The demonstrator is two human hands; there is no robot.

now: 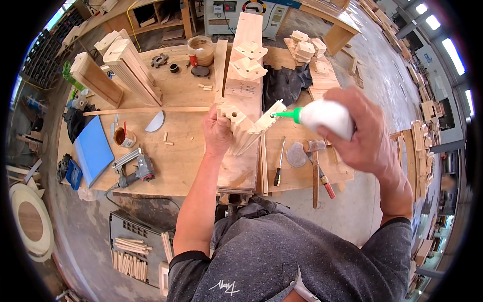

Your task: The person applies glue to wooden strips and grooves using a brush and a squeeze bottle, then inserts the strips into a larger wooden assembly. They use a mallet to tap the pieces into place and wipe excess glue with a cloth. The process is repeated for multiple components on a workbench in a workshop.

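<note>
My left hand point(218, 132) grips one side of a fluted, V-shaped wooden piece point(247, 132) standing on the workbench's raised plank. Round holes show in the top ends of both its arms. In my right hand point(359, 128) is a white glue bottle point(328, 119), tilted on its side. Its green nozzle point(288, 115) points left, with the tip at the hole in the piece's right arm. Whether glue is coming out is too small to tell. Beyond the piece, shaped wooden blocks point(248, 67) lie on the plank point(246, 30).
A nail gun point(137, 168), a blue sheet point(94, 155) and a small glue cup point(124, 137) lie left on the workbench point(186, 171). Tall wooden pieces point(132, 68) stand behind them. A screwdriver point(279, 166), hammer point(315, 166) and black cloth point(286, 84) are to the right.
</note>
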